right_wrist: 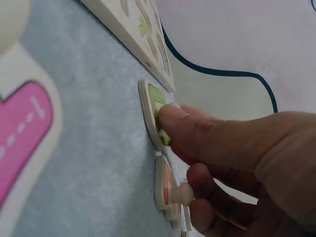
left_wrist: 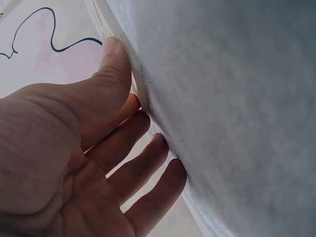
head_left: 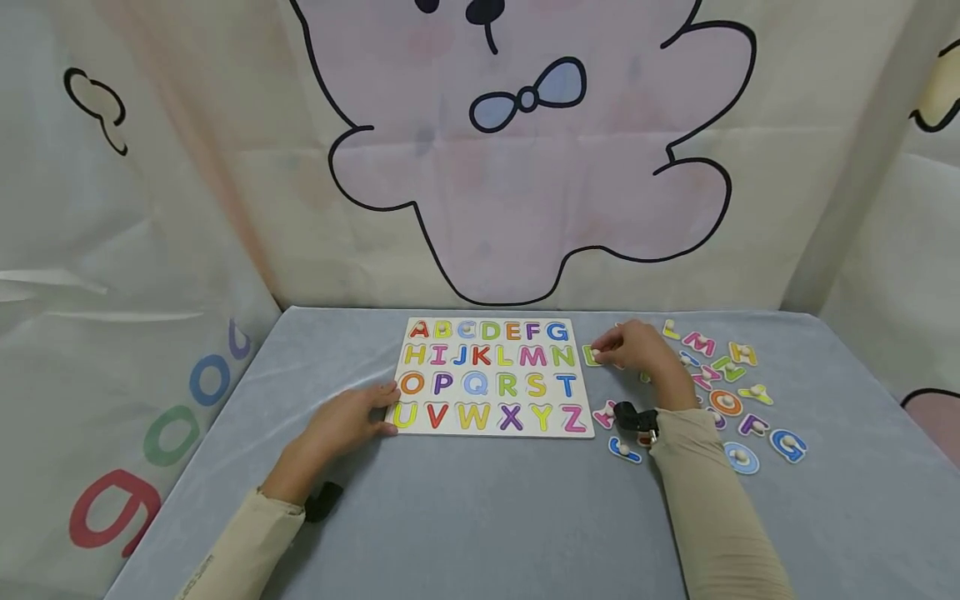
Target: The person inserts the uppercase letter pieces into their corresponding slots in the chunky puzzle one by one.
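Observation:
The white alphabet board [head_left: 491, 368] lies flat, showing colored letters in rows. At its left edge, near the lower corner, rests my left hand [head_left: 343, 427]; in the left wrist view the thumb and fairly straight fingers of this hand [left_wrist: 74, 143] touch the board's edge [left_wrist: 140, 89]. Just off the board's right side, my right hand [head_left: 637, 346] pinches a green letter piece [head_left: 589, 357] by its knob. In the right wrist view the thumb and index finger of this hand [right_wrist: 237, 153] cover the knob of the green piece [right_wrist: 157, 94], hiding which letter it is.
Loose knobbed letters lie right of the board, among them a pink M [head_left: 699, 343], an orange O [head_left: 725, 402], a blue G [head_left: 788, 446] and a blue J [head_left: 624, 450]. An orange piece [right_wrist: 167, 182] sits beside the green one. A printed cloth [head_left: 510, 192] hangs behind the table.

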The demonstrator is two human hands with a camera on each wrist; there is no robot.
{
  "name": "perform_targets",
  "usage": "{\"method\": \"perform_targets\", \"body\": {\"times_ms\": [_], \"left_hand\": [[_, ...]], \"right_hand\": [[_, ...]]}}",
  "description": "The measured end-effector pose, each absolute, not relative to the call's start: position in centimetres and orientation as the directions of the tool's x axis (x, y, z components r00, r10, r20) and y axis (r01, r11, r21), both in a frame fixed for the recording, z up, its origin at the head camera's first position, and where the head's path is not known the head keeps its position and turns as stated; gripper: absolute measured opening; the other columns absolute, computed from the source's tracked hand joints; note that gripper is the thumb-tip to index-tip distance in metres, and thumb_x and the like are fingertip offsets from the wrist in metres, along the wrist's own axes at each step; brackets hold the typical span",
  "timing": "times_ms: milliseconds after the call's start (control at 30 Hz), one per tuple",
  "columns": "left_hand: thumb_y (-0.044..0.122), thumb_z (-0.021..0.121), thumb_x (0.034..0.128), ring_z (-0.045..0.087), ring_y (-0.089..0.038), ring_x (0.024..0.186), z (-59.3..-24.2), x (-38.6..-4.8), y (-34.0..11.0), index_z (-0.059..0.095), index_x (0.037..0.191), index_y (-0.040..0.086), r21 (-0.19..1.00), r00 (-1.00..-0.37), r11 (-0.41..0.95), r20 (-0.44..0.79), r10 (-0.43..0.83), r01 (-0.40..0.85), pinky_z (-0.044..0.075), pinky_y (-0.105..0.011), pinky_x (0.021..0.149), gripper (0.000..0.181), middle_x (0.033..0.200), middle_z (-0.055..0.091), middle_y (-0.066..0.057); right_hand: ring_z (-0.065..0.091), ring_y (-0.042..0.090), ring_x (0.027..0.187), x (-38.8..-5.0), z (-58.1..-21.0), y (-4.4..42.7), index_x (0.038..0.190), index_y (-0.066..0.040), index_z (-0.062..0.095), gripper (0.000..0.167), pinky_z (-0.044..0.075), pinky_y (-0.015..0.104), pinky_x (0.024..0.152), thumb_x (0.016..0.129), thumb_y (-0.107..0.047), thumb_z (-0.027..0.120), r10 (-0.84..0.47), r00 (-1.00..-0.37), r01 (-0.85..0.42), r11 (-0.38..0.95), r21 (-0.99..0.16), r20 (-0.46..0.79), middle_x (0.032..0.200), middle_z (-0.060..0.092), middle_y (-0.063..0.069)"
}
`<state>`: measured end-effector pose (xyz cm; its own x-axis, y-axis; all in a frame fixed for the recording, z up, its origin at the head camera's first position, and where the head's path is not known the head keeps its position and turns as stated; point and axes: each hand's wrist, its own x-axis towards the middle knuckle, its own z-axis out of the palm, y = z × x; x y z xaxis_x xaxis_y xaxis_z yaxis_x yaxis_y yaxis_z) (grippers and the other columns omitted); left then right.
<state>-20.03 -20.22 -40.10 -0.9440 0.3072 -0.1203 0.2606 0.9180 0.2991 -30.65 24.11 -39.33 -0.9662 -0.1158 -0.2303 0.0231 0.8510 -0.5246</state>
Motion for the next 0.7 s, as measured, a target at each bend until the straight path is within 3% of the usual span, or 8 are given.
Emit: {"method": "perform_targets", "body": {"times_ms": [367,700], "left_hand": [[0.029,0.079,0.0836,0.048,-0.033,0.140,-40.2,-20.1,-20.3,0.055,0.142,0.010,0.286,-0.945,0.918,-0.098,0.311,0.273,0.043,-0.052,0.107,0.066,0.152,0.049,-0.010],[0.030,0.078,0.0842,0.048,-0.032,0.140,-40.2,-19.9,-20.4,0.056,0.141,0.010,0.294,-0.944,0.918,-0.114,0.309,0.265,0.044,-0.050,0.107,0.064,0.152,0.049,-0.009]], "right_hand": [[0.056,0.025,0.091,-30.4,-38.4,23.5,0.119,-0.015,0.074,0.032,0.045,0.028,0.066,0.093,-0.034,0.071,-0.122,-0.982,-0.022,0.835,-0.550,-0.147,0.115,0.071,0.011],[0.055,0.025,0.091,-30.6,-38.4,21.2,0.118,-0.015,0.075,0.031,0.044,0.029,0.066,0.092,-0.031,0.072,-0.156,-0.982,-0.072,0.836,-0.544,-0.109,0.113,0.071,0.011]]}}
